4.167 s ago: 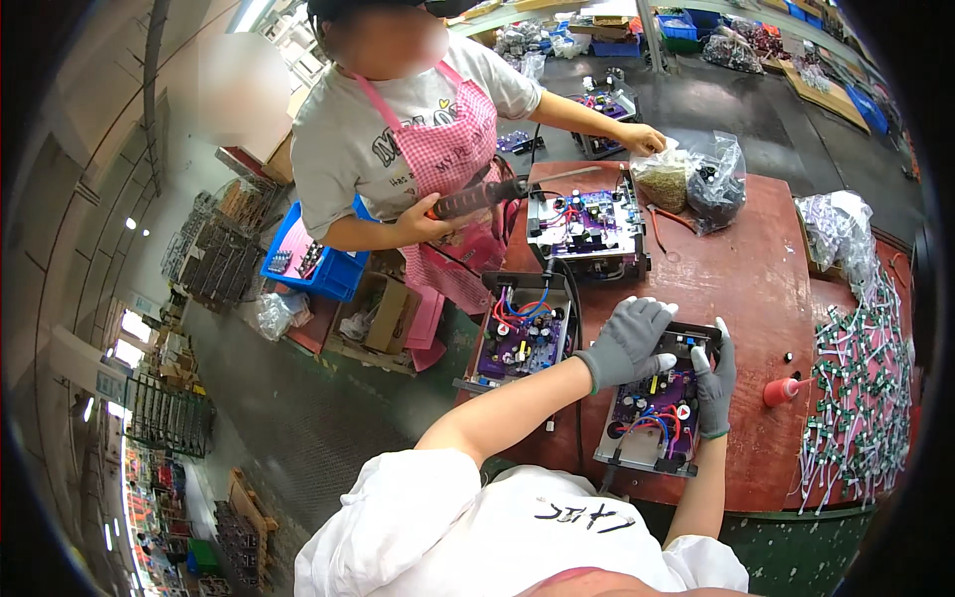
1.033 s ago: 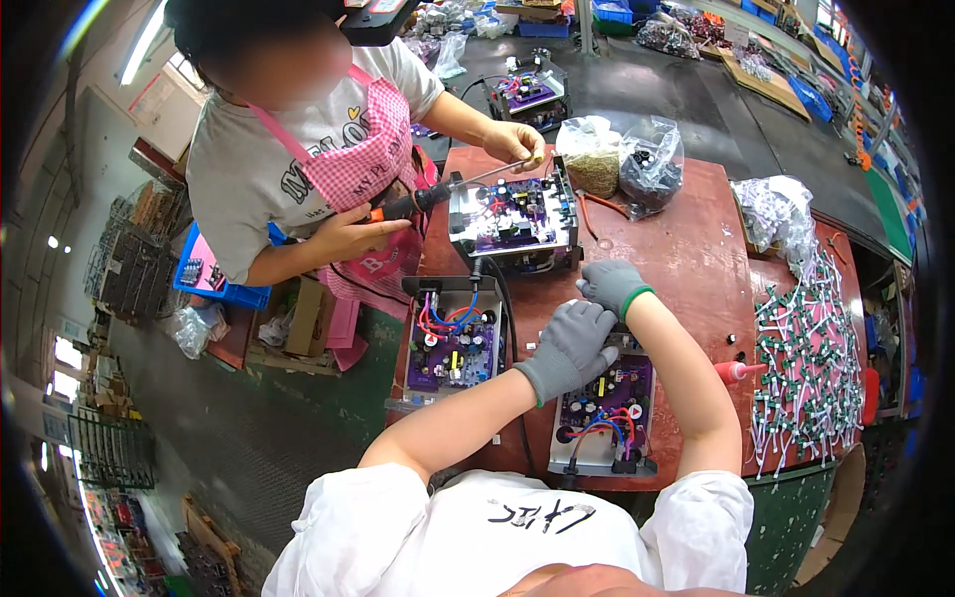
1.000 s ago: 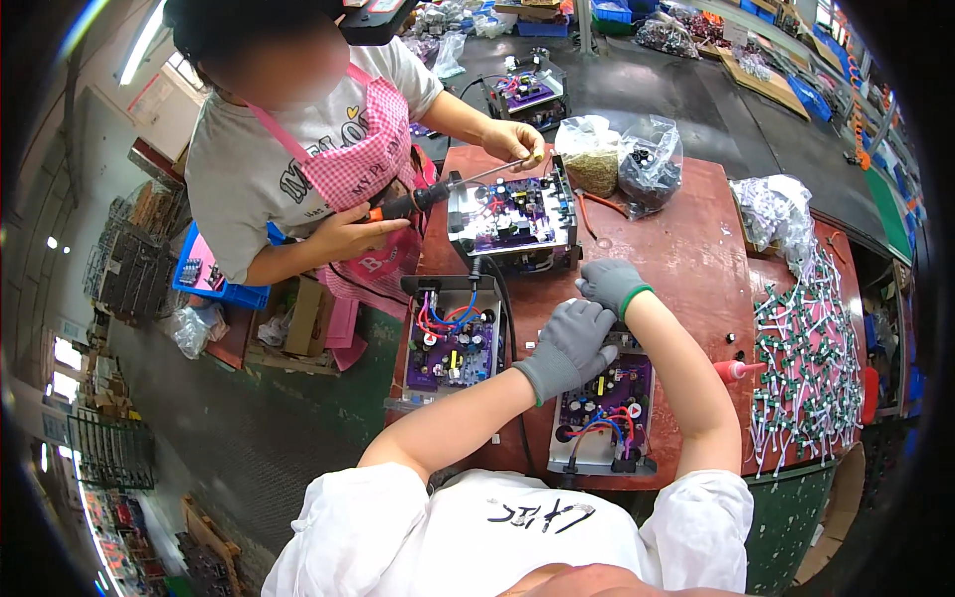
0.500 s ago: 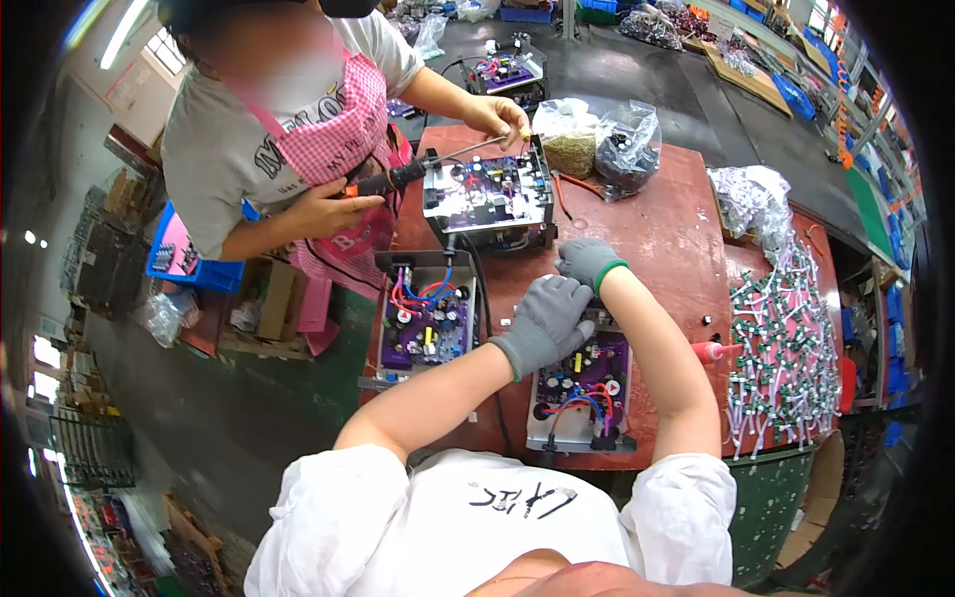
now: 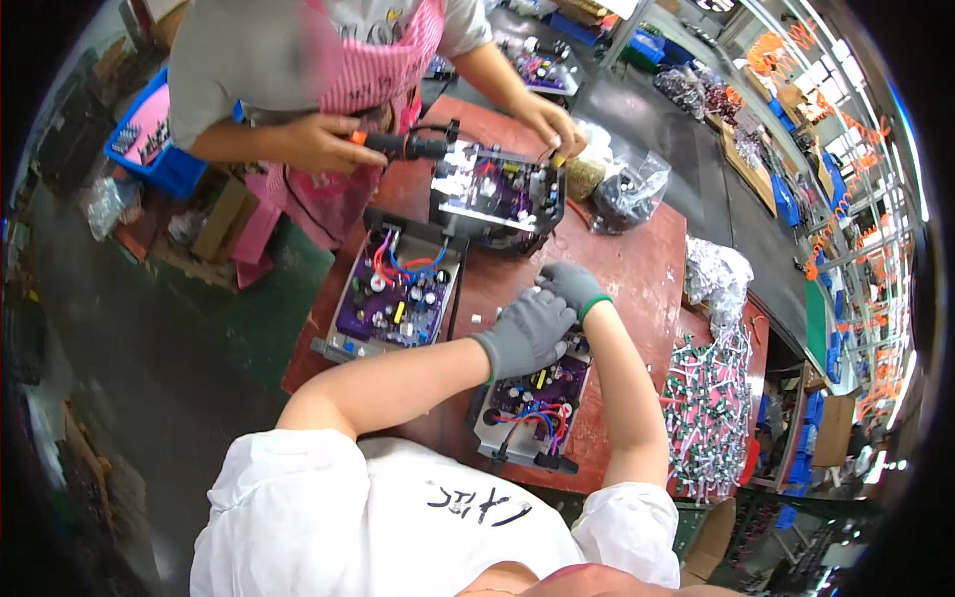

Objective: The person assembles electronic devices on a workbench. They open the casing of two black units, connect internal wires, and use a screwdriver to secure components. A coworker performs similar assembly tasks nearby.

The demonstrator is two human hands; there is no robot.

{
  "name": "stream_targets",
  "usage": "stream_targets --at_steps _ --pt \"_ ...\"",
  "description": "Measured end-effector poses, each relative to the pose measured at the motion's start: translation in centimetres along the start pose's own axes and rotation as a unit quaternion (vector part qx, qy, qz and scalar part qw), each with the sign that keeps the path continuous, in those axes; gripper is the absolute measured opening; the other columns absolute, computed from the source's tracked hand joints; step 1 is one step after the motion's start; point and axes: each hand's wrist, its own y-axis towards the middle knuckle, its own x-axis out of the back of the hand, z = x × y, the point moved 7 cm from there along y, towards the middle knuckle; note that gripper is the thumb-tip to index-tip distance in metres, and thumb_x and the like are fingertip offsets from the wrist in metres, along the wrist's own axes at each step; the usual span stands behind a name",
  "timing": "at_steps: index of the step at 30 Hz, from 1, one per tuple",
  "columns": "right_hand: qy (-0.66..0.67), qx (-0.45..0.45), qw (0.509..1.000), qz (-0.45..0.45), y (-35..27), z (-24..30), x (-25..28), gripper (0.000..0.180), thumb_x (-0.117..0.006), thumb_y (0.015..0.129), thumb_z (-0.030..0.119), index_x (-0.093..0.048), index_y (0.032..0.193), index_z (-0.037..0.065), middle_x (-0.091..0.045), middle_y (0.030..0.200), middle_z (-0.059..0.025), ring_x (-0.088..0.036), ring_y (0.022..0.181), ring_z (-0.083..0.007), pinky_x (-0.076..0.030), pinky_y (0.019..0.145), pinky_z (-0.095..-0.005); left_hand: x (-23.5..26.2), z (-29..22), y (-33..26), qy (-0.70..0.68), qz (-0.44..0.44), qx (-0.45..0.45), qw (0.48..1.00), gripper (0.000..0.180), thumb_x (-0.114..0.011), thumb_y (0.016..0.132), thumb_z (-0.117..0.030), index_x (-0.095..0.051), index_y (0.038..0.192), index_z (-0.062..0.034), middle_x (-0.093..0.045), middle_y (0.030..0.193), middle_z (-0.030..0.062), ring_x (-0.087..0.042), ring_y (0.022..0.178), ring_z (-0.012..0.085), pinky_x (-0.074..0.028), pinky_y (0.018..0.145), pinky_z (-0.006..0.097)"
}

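My left hand [image 5: 532,330], in a grey knitted glove, is closed over the far end of an open metal unit with a purple circuit board [image 5: 537,386]. Against its fingertips lies my right hand [image 5: 571,288], gloved in grey with a green cuff, its fingers curled inward. Whatever the two hands grip between them is hidden by the gloves. Red and blue wires [image 5: 542,416] run across the near end of that unit. Left of my left forearm sits a second open unit [image 5: 348,316] with a similar purple board and wires.
Across the red table [image 5: 622,261], a co-worker's hands [image 5: 333,142] hold a black-and-orange power screwdriver [image 5: 398,145] at a black-framed unit [image 5: 497,221]. Bags of small parts [image 5: 629,194] stand at the far corner. Many small wired boards [image 5: 708,413] lie to the right.
The whole view has turned and shifted. My two hands stay together over the same unit, with little change in their grip. The co-worker still holds the screwdriver by the far unit.
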Motion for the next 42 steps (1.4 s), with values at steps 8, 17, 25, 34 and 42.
stream_targets --at_steps 8,17,25,34,42 --pt "0.022 -0.022 0.999 0.034 -0.9 -0.1 -0.1 0.035 -0.054 0.09 0.037 -0.069 0.101 0.008 -0.068 0.102 -0.02 -0.063 0.1 -0.0374 -0.048 0.088 -0.046 -1.0 -0.1 0.1 0.001 -0.001 0.004 1.0 0.03 -0.065 0.079 -0.035 -0.056 0.091 -0.0086 -0.057 0.089 0.01 -0.057 0.092 0.0267 -0.043 0.083 0.041" --pt "-0.025 -0.042 0.998 0.035 -0.2 0.0 0.6 0.037 -0.052 0.09 0.04 -0.069 0.102 0.01 -0.068 0.105 -0.0173 -0.063 0.103 -0.0343 -0.049 0.088 -0.0444 -0.5 0.5 0.2 0.008 -0.003 -0.01 1.0 0.034 -0.065 0.08 -0.035 -0.056 0.098 -0.0079 -0.057 0.09 0.0099 -0.057 0.093 0.0276 -0.043 0.084 0.041" --pt "0.05 -0.019 0.958 -0.282 -3.6 -2.1 4.7 0.025 -0.053 0.089 0.029 -0.065 0.086 0.007 -0.065 0.089 -0.0202 -0.063 0.082 -0.0392 -0.049 0.073 -0.0496 0.1 0.3 0.0 -0.097 -0.043 -0.044 0.993 0.035 -0.063 0.078 -0.024 -0.056 0.106 -0.0045 -0.059 0.09 0.0163 -0.058 0.089 0.0359 -0.045 0.082 0.047" --pt "0.42 -0.034 0.807 -0.414 -18.2 -5.5 1.4 0.034 -0.059 0.095 0.028 -0.063 0.117 0.002 -0.069 0.104 -0.0079 -0.061 0.097 -0.0125 -0.048 0.086 -0.0286 -2.6 5.0 1.1 -0.562 0.067 0.194 0.801 0.037 -0.051 0.1 -0.025 -0.055 0.127 0.0007 -0.063 0.12 0.0104 -0.059 0.113 0.0177 -0.044 0.099 0.029" --pt "0.644 -0.087 0.658 -0.38 -26.9 -0.6 -9.6 0.042 -0.056 0.097 0.025 -0.055 0.13 -0.002 -0.06 0.127 -0.009 -0.056 0.117 -0.0171 -0.042 0.103 -0.0324 -3.0 8.1 0.0 -0.582 0.024 0.276 0.765 0.046 -0.05 0.1 -0.039 -0.058 0.125 -0.0016 -0.065 0.119 0.0102 -0.06 0.111 0.0193 -0.046 0.095 0.031"
